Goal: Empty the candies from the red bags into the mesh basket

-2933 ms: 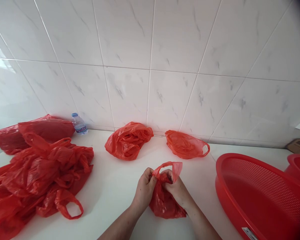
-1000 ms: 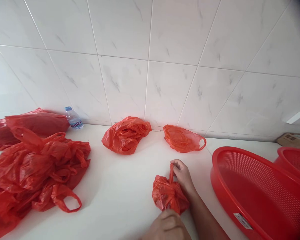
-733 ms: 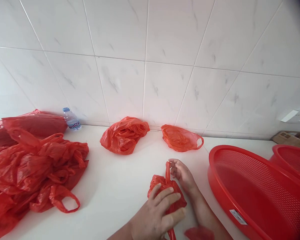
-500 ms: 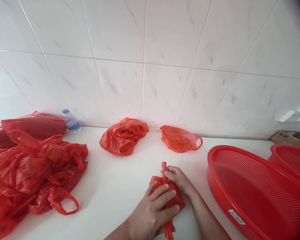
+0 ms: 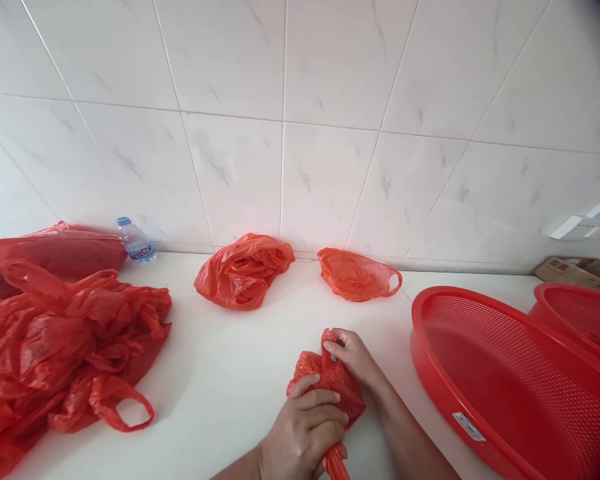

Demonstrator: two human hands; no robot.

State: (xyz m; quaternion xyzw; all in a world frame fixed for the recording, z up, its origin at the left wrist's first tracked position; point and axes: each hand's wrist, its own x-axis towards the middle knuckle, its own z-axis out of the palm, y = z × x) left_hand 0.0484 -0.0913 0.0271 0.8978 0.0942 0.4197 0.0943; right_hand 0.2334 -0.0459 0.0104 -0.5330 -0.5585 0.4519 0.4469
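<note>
- Two hands: left hand (image 5: 303, 433), right hand (image 5: 355, 357).
- One bunched bag (image 5: 330, 380) held.
- Two loose bags at 12 o'clock: (image 5: 243, 270), (image 5: 355, 275).
- One bag heap (image 5: 65, 333) at 9 o'clock.
- Two red baskets: (image 5: 505, 373), (image 5: 580, 317).
- One bottle (image 5: 133, 241).

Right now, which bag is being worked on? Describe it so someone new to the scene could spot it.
On the white counter, look left of the big red mesh basket, near the front edge. The small bunched red bag sits there, gripped by the left hand and right hand. Unlike the loose pile of bags and the two bags by the wall, it is held in both hands.
</note>
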